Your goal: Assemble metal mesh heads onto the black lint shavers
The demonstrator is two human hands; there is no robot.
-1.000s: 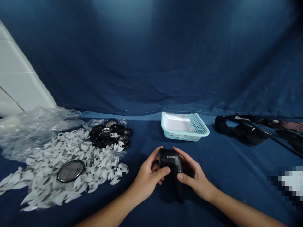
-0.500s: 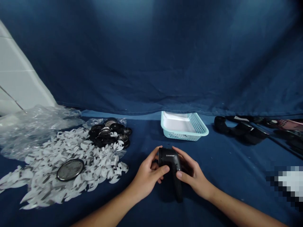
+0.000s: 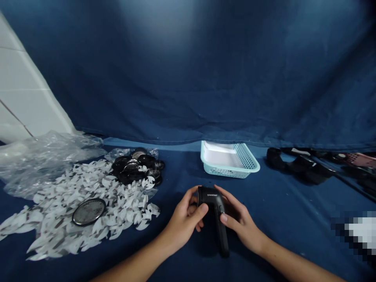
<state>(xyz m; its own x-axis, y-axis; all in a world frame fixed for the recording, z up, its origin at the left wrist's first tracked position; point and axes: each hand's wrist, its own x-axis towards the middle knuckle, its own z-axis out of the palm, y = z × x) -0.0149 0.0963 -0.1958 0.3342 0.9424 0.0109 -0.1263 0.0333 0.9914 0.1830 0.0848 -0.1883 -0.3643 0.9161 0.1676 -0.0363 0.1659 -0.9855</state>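
Note:
A black handheld device (image 3: 216, 211), shaped like a fabric shaver with a round head and a long handle, rests on the blue cloth in front of me. My left hand (image 3: 183, 221) grips the left side of its head, thumb across the top. My right hand (image 3: 242, 221) wraps the right side, thumb pressed on the handle's upper part. Both hands are closed on it.
A round metal mesh disc (image 3: 88, 211) lies among several white paper crescents (image 3: 58, 219). Black round caps (image 3: 136, 168) are heaped behind, next to crumpled clear plastic (image 3: 44, 156). A light-blue basket (image 3: 229, 160) stands behind the hands. More black devices (image 3: 305, 166) lie at the right.
The device has tipped a little so its handle stretches further toward me. Both hands keep their grip; the view has shifted slightly.

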